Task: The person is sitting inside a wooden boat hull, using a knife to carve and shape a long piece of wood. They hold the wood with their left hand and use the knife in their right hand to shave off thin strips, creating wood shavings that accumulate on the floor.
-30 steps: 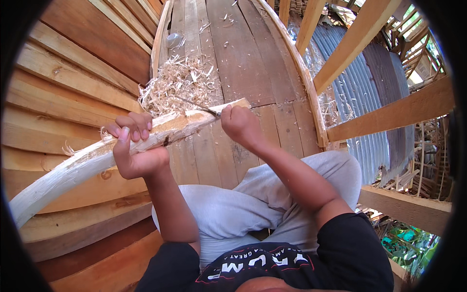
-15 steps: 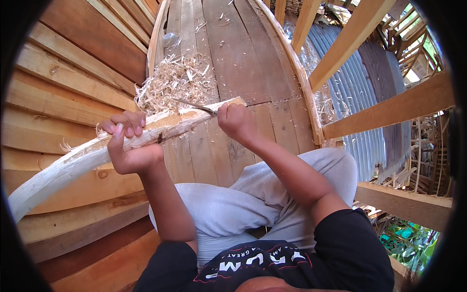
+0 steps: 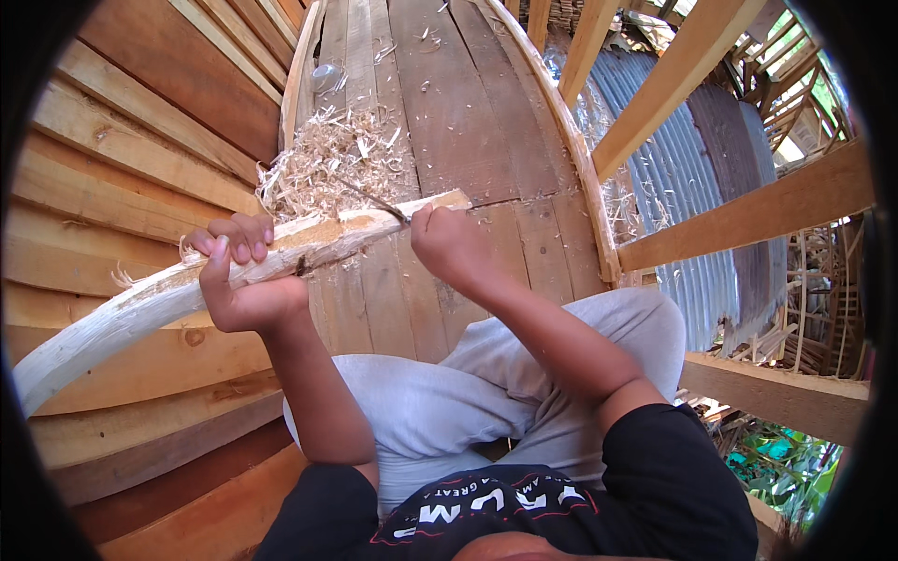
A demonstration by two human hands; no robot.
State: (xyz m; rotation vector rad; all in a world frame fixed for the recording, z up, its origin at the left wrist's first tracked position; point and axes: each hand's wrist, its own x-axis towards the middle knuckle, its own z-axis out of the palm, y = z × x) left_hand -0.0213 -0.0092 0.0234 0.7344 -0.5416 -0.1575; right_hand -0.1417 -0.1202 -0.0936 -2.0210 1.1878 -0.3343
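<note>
A long pale peeled wooden pole (image 3: 110, 332) runs from the lower left up to a cut end in the middle, lying across in front of me. My left hand (image 3: 245, 280) is wrapped round it, thumb on the near side and fingers over the top. In my right hand (image 3: 451, 245), closed in a fist by the pole's right end, is a knife (image 3: 374, 199). Its thin dark blade lies across the top of the pole and points to the far left, while the fist hides its handle. The wood near the blade looks freshly cut and yellowish.
A heap of curled wood shavings (image 3: 332, 154) lies on the plank floor (image 3: 477, 122) beyond the pole, with a clear cup (image 3: 326, 78) behind it. A board wall (image 3: 112, 206) rises at left. At right are wooden rails (image 3: 748, 201) with corrugated metal sheets (image 3: 683, 178) beyond.
My right hand and the knife have moved slightly left along the pole. The pole and my left hand have shifted a little to the left too.
</note>
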